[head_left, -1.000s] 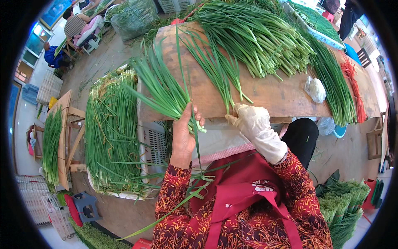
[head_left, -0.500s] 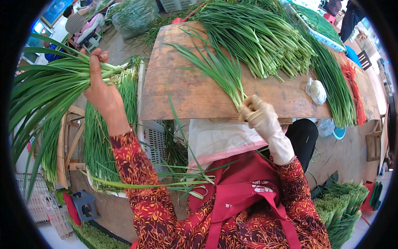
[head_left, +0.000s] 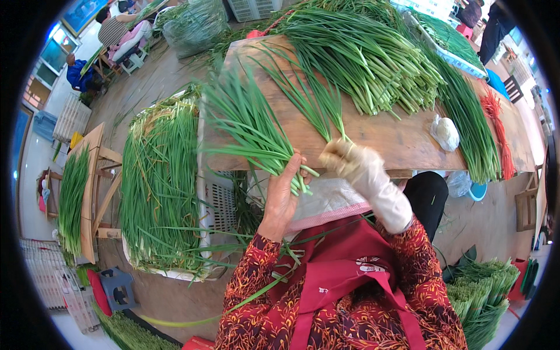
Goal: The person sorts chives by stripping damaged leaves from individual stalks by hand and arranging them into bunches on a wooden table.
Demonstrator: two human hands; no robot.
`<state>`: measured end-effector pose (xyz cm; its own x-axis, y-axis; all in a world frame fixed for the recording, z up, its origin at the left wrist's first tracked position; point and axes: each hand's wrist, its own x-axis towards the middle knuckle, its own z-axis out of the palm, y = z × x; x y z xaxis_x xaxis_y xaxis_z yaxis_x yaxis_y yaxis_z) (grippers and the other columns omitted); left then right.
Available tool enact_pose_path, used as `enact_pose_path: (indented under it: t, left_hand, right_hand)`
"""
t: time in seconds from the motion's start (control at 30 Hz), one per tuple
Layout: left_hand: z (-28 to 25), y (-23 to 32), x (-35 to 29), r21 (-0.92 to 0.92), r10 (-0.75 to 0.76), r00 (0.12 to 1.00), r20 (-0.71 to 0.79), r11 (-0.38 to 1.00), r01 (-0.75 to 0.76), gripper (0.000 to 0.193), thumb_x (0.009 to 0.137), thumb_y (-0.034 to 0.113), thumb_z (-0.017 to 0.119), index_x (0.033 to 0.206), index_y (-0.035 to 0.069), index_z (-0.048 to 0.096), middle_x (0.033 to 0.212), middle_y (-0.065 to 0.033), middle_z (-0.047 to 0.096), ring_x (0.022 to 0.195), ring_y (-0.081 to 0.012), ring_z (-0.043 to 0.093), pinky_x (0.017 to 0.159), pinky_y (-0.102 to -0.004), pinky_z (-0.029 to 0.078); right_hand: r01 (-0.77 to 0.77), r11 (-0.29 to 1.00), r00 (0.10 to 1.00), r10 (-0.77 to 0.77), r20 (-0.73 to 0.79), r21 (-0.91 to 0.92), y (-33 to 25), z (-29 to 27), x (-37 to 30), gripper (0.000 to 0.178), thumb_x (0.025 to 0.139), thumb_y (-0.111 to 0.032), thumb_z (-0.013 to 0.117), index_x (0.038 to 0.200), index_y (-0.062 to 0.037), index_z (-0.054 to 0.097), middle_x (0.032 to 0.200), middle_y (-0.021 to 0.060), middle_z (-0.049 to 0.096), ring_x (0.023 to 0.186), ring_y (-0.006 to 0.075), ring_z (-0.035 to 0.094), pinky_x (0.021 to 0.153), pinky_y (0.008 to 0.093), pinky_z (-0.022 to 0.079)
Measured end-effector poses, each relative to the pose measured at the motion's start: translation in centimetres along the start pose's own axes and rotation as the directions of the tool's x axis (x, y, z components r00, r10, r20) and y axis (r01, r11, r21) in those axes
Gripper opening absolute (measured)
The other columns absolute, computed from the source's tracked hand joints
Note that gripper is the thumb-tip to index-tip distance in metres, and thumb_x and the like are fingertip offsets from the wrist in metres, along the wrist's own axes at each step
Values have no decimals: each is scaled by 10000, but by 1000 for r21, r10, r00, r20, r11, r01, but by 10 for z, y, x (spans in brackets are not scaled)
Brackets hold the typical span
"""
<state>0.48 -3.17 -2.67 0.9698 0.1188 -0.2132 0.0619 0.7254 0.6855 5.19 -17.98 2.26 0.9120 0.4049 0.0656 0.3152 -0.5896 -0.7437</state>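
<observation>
My bare left hand [head_left: 283, 192] is closed round a bunch of garlic chives [head_left: 254, 125], held at the near edge of the wooden table [head_left: 396, 137]. The green leaves fan out over the board, and the pale cut ends poke out past my fingers. Beside it, my right hand [head_left: 359, 169] in a pale glove is smeared by motion, its fingers curled at the stalk ends of a thinner bunch of chives [head_left: 315, 111] lying on the board. A large pile of chives [head_left: 361, 58] covers the far side. Loose leaves hang over my red apron [head_left: 338, 251].
A white crate [head_left: 204, 233] heaped with chives stands left of the table. Red ties [head_left: 496, 131] and a small white plastic-wrapped bundle [head_left: 445, 129] lie at the right. A grey stool [head_left: 118, 286] is lower left; more bundles [head_left: 478, 291] sit lower right. People work far left.
My left hand has swung from the upper left to the table edge with its bunch of chives, close to my right hand. The gloved right hand has shifted slightly left.
</observation>
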Motion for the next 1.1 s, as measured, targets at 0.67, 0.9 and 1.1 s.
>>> enact_pose_path:
  t: [0.67, 0.9, 1.1]
  left_hand:
    - [20, -24, -5, -79, -72, 996, -44, 995, 68, 254, 758, 122, 603, 978, 69, 488, 902, 9, 525, 826, -89, 506, 733, -238, 420]
    - [27, -2, -15, -164, -65, 992, -108, 985, 47, 249, 747, 126, 606, 964, 71, 498, 905, 5, 531, 827, -98, 514, 735, -246, 420]
    - [-11, 44, 4, -217, 181, 982, -56, 958, -189, 219, 800, 193, 540, 958, 45, 510, 976, -77, 548, 926, -157, 521, 790, -327, 452]
  right_hand:
    - [-210, 886, 977, 198, 72, 414, 2, 13, -9, 182, 751, -190, 592, 836, -39, 538, 654, 18, 545, 586, 82, 499, 541, 222, 414]
    - [-10, 721, 991, 97, -87, 693, -8, 33, -11, 143, 754, -104, 592, 857, -26, 530, 697, -3, 535, 621, 50, 481, 558, 193, 413]
    - [-64, 477, 995, 92, 22, 877, -8, 28, -11, 173, 792, -171, 550, 894, -31, 535, 764, 21, 559, 696, 91, 524, 653, 206, 414]
